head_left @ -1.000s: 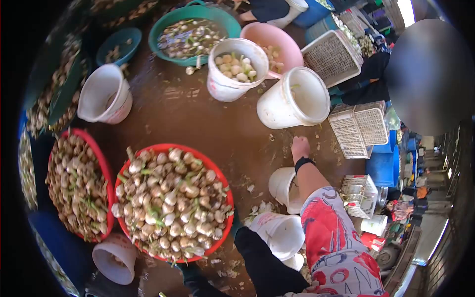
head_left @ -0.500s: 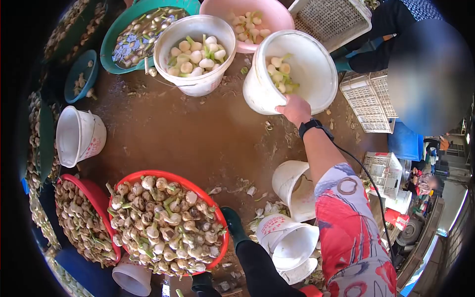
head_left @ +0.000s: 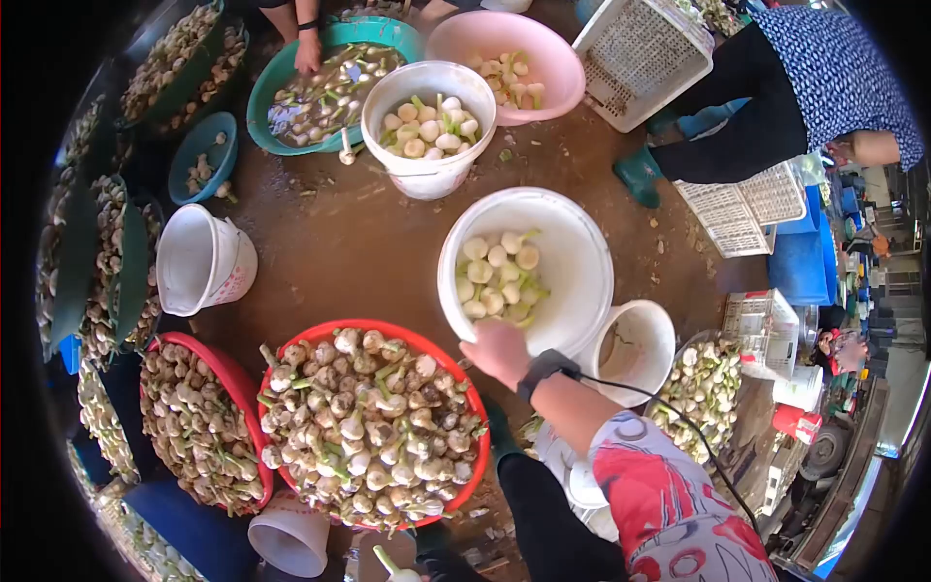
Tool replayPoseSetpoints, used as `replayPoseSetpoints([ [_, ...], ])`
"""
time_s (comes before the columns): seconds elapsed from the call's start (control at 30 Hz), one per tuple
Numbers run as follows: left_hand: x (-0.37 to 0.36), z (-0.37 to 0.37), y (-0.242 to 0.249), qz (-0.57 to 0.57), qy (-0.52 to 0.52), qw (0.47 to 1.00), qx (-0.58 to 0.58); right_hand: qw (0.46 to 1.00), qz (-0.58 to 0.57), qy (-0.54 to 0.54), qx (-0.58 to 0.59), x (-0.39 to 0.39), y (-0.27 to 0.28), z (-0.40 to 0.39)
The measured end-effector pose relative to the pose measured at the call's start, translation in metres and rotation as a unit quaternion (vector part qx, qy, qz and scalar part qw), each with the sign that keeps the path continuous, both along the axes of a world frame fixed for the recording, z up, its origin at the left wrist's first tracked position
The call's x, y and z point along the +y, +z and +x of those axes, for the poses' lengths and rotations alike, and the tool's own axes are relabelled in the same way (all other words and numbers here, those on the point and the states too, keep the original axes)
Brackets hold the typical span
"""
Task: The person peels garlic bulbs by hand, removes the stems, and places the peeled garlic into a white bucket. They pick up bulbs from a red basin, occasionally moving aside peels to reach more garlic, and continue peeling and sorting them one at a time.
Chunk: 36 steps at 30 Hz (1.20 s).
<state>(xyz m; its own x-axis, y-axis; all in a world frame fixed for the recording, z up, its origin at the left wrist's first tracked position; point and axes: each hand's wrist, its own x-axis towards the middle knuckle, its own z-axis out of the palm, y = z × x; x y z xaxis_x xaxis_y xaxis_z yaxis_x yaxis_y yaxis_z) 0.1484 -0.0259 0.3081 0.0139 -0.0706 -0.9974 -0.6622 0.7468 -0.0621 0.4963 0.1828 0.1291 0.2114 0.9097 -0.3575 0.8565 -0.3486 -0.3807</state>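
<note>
My right hand (head_left: 499, 351) is closed on the near rim of a large white bucket (head_left: 577, 262). The bucket tips toward me, with peeled pale bulbs (head_left: 499, 272) gathered at its left side. Left of my hand sits a red basin (head_left: 477, 407) heaped with unpeeled bulbs (head_left: 364, 427). At the bottom edge a single white bulb with a green stem (head_left: 396, 570) shows in part; my left hand cannot be made out.
Another white bucket of bulbs (head_left: 427, 179), a teal basin of water (head_left: 262, 121) and a pink basin (head_left: 562, 58) stand ahead. A co-worker's hand (head_left: 307, 50) reaches into the teal basin. Another person (head_left: 727, 126) bends at the right. Smaller buckets stand nearby.
My right hand has brought the large white bucket nearer and down in the view, beside the red basin. A co-worker's hand has appeared at the teal basin. The camera view has shifted.
</note>
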Motion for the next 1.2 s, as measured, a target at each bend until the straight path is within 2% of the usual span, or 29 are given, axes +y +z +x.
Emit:
replayPoseSetpoints([
  [0.03, 0.001, 0.001, 0.001, -0.009, -0.016, 0.999, 0.039, 0.999, -0.02, 0.03, 0.016, -0.005, 0.004, -0.021],
  [0.1, -0.005, -0.015, 0.003, -0.004, -0.008, 0.999, 0.041, 0.996, -0.078, 0.015, 0.038, -0.008, 0.009, -0.053],
  [0.17, -0.01, -0.03, 0.003, -0.003, 0.005, 0.999, 0.038, 0.995, -0.067, -0.03, 0.065, -0.01, 0.007, -0.065],
  [0.2, -0.01, -0.036, 0.003, 0.025, 0.005, 0.998, 0.055, 0.986, -0.075, -0.02, 0.145, -0.009, 0.007, -0.055],
  [0.23, -0.013, -0.043, 0.0, 0.012, 0.042, 0.997, 0.061, 0.995, 0.012, 0.076, 0.057, -0.012, 0.013, -0.049],
  [0.27, -0.017, -0.052, -0.004, 0.007, 0.042, 0.997, 0.06, 0.99, 0.079, 0.108, 0.042, -0.009, 0.0, -0.036],
  [0.3, -0.022, -0.057, -0.007, 0.002, 0.043, 0.997, 0.06, 0.993, 0.056, -0.022, 0.098, -0.008, -0.011, -0.02],
  [0.33, -0.021, -0.055, -0.007, -0.005, 0.053, 0.996, 0.067, 0.992, 0.116, -0.023, 0.043, -0.013, -0.042, 0.006],
  [0.37, -0.02, -0.052, -0.008, -0.011, 0.063, 0.995, 0.076, 0.998, -0.001, -0.032, -0.046, -0.01, -0.059, 0.03],
  [0.4, -0.025, -0.053, -0.015, 0.01, 0.011, 0.998, 0.066, 0.983, -0.117, -0.04, -0.135, -0.004, -0.075, 0.049],
  [0.43, -0.026, -0.049, -0.021, 0.001, 0.015, 0.997, 0.069, 0.983, -0.125, -0.033, -0.133, -0.001, -0.094, 0.061],
  [0.5, -0.028, -0.035, -0.037, 0.03, 0.116, 0.992, -0.03, 0.981, -0.078, -0.032, -0.175, 0.009, -0.131, 0.078],
  [0.53, -0.031, -0.03, -0.046, 0.049, 0.057, 0.996, -0.052, 0.982, -0.084, -0.024, -0.169, 0.017, -0.148, 0.078],
  [0.63, -0.022, 0.009, -0.062, 0.022, 0.119, 0.99, -0.076, 0.985, -0.066, -0.041, -0.154, 0.039, -0.175, 0.07],
  [0.67, -0.028, 0.009, -0.079, -0.017, 0.046, 0.992, -0.114, 0.978, -0.134, -0.059, -0.151, 0.043, -0.183, 0.071],
  [0.7, -0.038, 0.015, -0.084, -0.027, 0.051, 0.992, -0.108, 0.965, -0.202, -0.076, -0.149, 0.043, -0.188, 0.07],
  [0.77, -0.033, 0.038, -0.085, -0.081, 0.111, 0.989, -0.049, 0.964, -0.209, -0.073, -0.145, 0.033, -0.196, 0.07],
  [0.83, -0.036, 0.042, -0.089, -0.071, 0.088, 0.992, -0.061, 0.968, -0.189, -0.017, -0.166, 0.037, -0.193, 0.071],
  [0.87, -0.034, 0.045, -0.088, -0.082, 0.074, 0.993, -0.047, 0.974, -0.175, 0.035, -0.139, 0.034, -0.191, 0.081],
  [0.9, -0.03, 0.047, -0.086, -0.089, 0.06, 0.994, -0.033, 0.975, -0.174, 0.029, -0.135, 0.038, -0.183, 0.089],
  [0.97, -0.021, 0.047, -0.083, -0.094, 0.051, 0.994, -0.028, 0.95, -0.247, 0.158, -0.112, 0.05, -0.157, 0.108],
  [1.0, -0.015, 0.046, -0.08, -0.076, 0.017, 0.997, -0.025, 0.926, -0.149, 0.307, -0.16, 0.039, -0.158, 0.124],
  [1.03, -0.008, 0.046, -0.078, -0.056, -0.018, 0.998, -0.022, 0.928, -0.144, 0.302, -0.162, 0.038, -0.135, 0.12],
  [1.07, 0.001, 0.05, -0.073, -0.061, 0.007, 0.998, -0.005, 0.968, -0.205, -0.051, 0.138, 0.038, -0.096, 0.107],
  [1.1, 0.008, 0.049, -0.071, -0.053, 0.005, 0.999, -0.005, 0.795, -0.221, -0.386, 0.413, 0.037, -0.056, 0.092],
  [1.17, 0.008, 0.037, -0.064, 0.018, 0.009, 0.998, -0.065, 0.77, -0.143, -0.367, 0.502, 0.02, 0.006, 0.053],
  [1.2, -0.04, 0.008, -0.084, 0.089, 0.128, 0.973, -0.173, 0.779, -0.125, -0.316, 0.526, 0.009, 0.029, 0.036],
])
